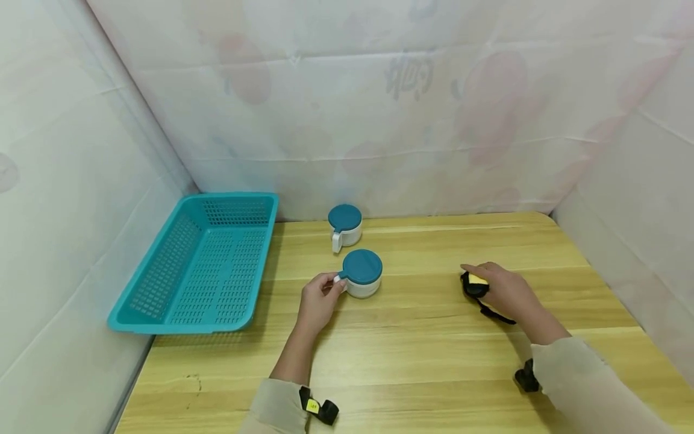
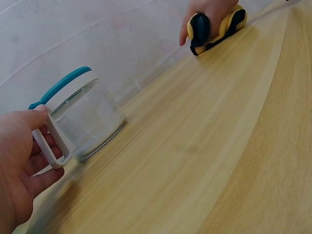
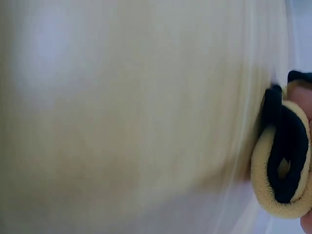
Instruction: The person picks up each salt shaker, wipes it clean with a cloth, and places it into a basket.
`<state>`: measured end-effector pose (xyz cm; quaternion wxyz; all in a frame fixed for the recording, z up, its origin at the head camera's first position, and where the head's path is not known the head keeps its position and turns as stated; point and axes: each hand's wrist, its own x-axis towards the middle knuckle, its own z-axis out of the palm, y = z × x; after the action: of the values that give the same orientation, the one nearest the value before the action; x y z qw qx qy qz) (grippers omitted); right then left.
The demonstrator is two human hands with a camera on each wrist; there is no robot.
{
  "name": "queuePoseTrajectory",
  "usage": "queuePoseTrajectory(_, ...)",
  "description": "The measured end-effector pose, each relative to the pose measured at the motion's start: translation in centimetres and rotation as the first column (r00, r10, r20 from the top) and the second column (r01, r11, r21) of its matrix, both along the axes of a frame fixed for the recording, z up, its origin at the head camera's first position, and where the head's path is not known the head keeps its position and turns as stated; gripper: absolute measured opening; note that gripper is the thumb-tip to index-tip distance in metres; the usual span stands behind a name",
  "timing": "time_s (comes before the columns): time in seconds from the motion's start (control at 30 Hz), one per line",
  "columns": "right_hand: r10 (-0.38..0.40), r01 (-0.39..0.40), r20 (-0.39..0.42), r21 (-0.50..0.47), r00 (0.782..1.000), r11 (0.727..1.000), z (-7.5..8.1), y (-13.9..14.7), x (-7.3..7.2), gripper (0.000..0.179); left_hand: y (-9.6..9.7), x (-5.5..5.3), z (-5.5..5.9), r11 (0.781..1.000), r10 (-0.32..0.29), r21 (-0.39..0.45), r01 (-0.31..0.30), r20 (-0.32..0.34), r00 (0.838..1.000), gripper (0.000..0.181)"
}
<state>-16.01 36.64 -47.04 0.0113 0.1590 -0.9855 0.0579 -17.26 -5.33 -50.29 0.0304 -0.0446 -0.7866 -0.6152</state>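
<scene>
Head view, largest first: pale printed sheet (image 1: 336,120) stands behind both grips, wood-grain table (image 1: 412,355) lies under them. Turquoise perforated basket (image 1: 219,277) sits left of the left hand's grip, apart from it. Light sleeves on both forearms, right sleeve (image 1: 591,380) and left sleeve (image 1: 279,404), trail back on the near side of each grip. Right hand (image 1: 509,295) has fingers closed around the folded yellow-and-black cloth (image 1: 477,286), well to the right of the other grip; left wrist view shows the cloth bunched under that hand, down at the table surface. Left hand (image 1: 317,304) pinches the white handle (image 2: 48,146) of the near lidded cup (image 1: 362,268), thumb at the handle's top, fingers curled behind it. Cup body is clear glass, blue lid on, just right of that grip; can't tell if its base touches the table. Far lidded cup (image 1: 345,220), also blue-topped, stands just beyond the left grip, handle turned toward the near side. Black wrist devices (image 1: 327,412) sit at both sleeve cuffs, behind the grips. Right wrist view: blurry, cloth loop at the right edge beside some fingers.
</scene>
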Motion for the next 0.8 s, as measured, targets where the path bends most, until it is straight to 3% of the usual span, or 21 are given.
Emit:
queuePoseTrajectory(0.13, 0.064, -0.06, -0.078, 0.054, 0.995, 0.997, 0.1, -1.3, 0.4, 0.074, -0.1, 0.0, 0.0, 1.0, -0.006, 0.003, 0.006, -0.001, 1.0, 0.022)
queuePoseTrajectory(0.33, 0.099, -0.089, -0.128, 0.078, 0.987, 0.993, 0.0, -2.6, 0.4, 0.061, 0.1, 0.1, 0.1, 1.0, -0.019, 0.013, 0.019, 0.016, 1.0, 0.021)
queuePoseTrajectory(0.53, 0.238, -0.223, -0.228, 0.09, 0.944, 0.971, -0.9, -3.7, 0.3, 0.052, 0.4, 0.0, 0.0, 0.999, -0.035, 0.019, 0.035, 0.018, 0.999, 0.023)
queuePoseTrajectory(0.63, 0.267, -0.256, -0.189, 0.083, 0.945, 0.963, -1.1, -4.3, 0.4, 0.047, 0.4, -0.1, -0.1, 0.999, -0.038, 0.014, 0.038, 0.008, 0.999, 0.024)
queuePoseTrajectory(0.8, 0.19, -0.188, -0.07, 0.028, 0.979, 0.982, -0.9, -5.4, 0.9, 0.041, 0.0, -0.4, 0.1, 0.999, -0.038, 0.003, 0.038, -0.008, 0.999, 0.023)
